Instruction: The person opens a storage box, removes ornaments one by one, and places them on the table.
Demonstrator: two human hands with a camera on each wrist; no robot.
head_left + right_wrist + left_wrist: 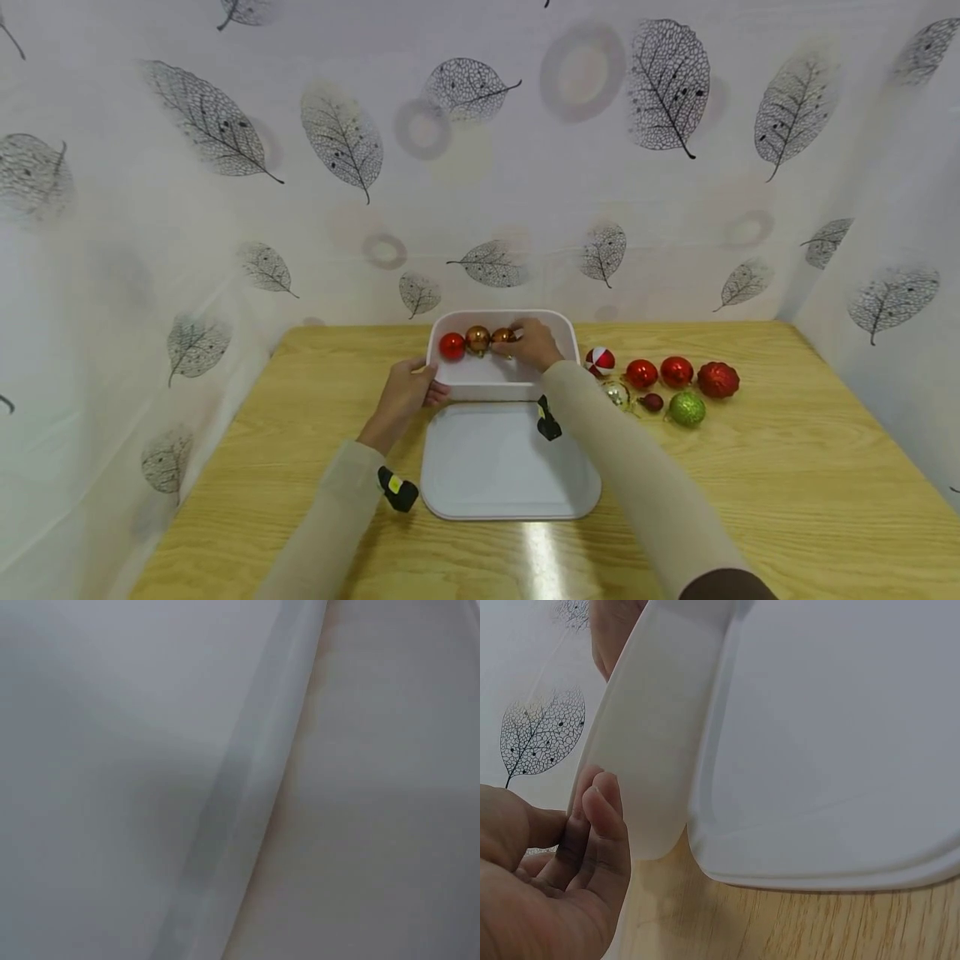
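A white plastic box (486, 392) stands at the back of the table. My left hand (403, 390) grips its near left corner; in the left wrist view its thumb and curled fingers (604, 814) meet at the box edge. Inside the box, a red Christmas ball (452, 346) and a copper-gold Christmas ball (477, 338) sit side by side at the left. Reaching into the box, my right hand (537, 343) holds another copper-gold ball (502, 337) just right of them. The right wrist view shows only white plastic surfaces, with no hand in it.
Directly in front of the box lies a white lid (502, 467). Right of the box are several ornaments: a red-and-white ball (600, 361), red balls (677, 372), a clear gold ball (617, 394), a small dark red one (651, 402) and a green ball (686, 409).
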